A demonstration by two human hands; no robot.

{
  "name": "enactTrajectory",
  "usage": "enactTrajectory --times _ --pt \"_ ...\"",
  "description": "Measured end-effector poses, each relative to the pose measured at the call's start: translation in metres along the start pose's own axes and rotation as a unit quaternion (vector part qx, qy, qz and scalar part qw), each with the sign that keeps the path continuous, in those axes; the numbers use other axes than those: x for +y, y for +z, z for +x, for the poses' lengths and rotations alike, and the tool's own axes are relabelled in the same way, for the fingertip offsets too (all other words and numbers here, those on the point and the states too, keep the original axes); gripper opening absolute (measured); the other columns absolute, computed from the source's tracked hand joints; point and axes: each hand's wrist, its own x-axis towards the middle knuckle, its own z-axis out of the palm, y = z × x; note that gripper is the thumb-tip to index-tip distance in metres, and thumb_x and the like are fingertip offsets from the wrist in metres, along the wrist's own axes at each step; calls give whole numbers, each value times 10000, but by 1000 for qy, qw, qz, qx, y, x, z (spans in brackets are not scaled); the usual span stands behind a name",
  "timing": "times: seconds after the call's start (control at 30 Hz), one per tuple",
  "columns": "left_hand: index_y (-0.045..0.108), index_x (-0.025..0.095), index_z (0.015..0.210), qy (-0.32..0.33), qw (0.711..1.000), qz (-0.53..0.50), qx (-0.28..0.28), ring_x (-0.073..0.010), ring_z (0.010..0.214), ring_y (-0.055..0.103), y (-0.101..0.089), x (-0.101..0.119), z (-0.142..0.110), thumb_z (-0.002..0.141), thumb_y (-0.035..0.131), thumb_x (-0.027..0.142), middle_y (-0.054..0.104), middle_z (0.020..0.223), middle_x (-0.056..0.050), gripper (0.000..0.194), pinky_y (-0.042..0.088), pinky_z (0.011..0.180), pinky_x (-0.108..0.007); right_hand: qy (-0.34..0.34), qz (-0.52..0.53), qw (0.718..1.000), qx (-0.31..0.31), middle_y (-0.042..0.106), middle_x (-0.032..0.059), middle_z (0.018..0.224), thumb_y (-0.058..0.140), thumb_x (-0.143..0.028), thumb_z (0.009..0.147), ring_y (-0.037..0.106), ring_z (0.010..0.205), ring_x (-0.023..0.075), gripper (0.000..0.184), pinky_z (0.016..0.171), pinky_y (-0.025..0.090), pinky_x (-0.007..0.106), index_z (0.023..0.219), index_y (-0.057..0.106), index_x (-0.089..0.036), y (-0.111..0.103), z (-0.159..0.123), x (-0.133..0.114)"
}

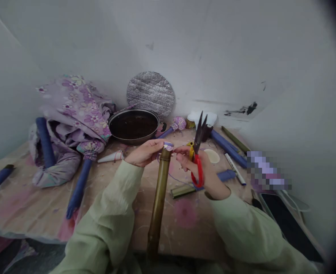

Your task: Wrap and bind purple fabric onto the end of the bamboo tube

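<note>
A brown bamboo stick (159,201) rises from the bottom of the view, with a small purple-and-white flowered piece (168,145) on its top end. My left hand (145,153) is closed on that top end, fingers pinching the flowered piece. My right hand (200,171) is closed round the red and yellow handles of a pair of scissors (198,152), blades pointing up, while its fingertips touch the flowered piece from the right. A thin purple thread (176,178) hangs down from the stick's top.
On the patterned table (28,205): a heap of flowered purple cloth (73,110), blue-wrapped sticks (78,186), a dark pan (133,125), a silver round lid (151,93) against the wall, a white cone (111,156), a pen (235,169), a black phone (284,220) at the right.
</note>
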Motion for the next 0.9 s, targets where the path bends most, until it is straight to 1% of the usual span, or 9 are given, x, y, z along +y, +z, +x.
enactTrajectory --times 0.07,0.17,0.33,0.43,0.57,0.63,0.7,0.8,0.9 --pt "690 112 889 4 1000 16 8 -85 603 550 4 4 -4 614 781 371 663 744 -41 388 384 540 -183 -29 -23 999 34 503 -40 595 722 -399 641 424 472 85 281 453 350 232 781 606 -185 8 -1 -6" --pt "700 124 860 12 999 47 10 -73 590 530 11 11 -11 606 784 373 653 737 -29 366 358 522 -176 -56 -23 996 62 525 -25 691 758 -363 605 439 512 84 325 471 358 232 820 593 -185 14 -1 -8" --pt "703 128 885 -4 996 84 10 -85 609 523 19 16 -15 645 750 399 638 747 -31 365 365 527 -182 -108 -40 988 106 498 -33 751 727 -304 660 425 499 68 327 463 359 226 935 581 -206 18 -2 -2" --pt "691 113 862 -21 996 85 8 -79 575 506 17 12 -13 688 712 399 602 675 -17 335 362 519 -187 -161 -89 974 129 553 -9 768 671 -287 715 487 553 97 248 507 408 242 939 594 -211 17 -3 2" --pt "668 110 803 -40 996 82 1 -69 535 477 13 5 -10 721 681 404 572 629 -2 306 357 508 -192 -229 -174 947 142 617 42 804 588 -255 774 564 673 158 70 615 465 302 822 608 -209 15 -2 4" --pt "666 101 786 -51 995 82 -8 -61 518 460 13 3 -9 705 693 421 567 619 0 331 344 497 -189 -222 -178 945 160 619 43 775 582 -257 776 569 693 168 51 644 465 316 774 595 -208 14 -1 3" --pt "669 97 773 -56 995 78 -15 -56 509 458 14 2 -8 670 722 433 580 622 -5 355 333 487 -187 -199 -158 954 157 599 23 698 575 -289 781 556 632 152 94 603 453 297 740 571 -204 14 1 1" --pt "681 103 771 -67 996 57 -22 -71 533 508 15 1 -6 606 765 445 625 656 -25 389 362 504 -187 -134 -58 984 100 492 -38 520 510 -375 830 470 457 107 213 472 383 249 704 516 -203 14 4 -2" --pt "687 99 765 -81 996 29 -36 -103 584 567 15 -1 -4 585 779 448 656 674 -48 403 418 553 -204 -70 52 995 48 416 -70 457 513 -439 830 396 399 86 276 432 315 236 685 479 -207 14 5 -5"
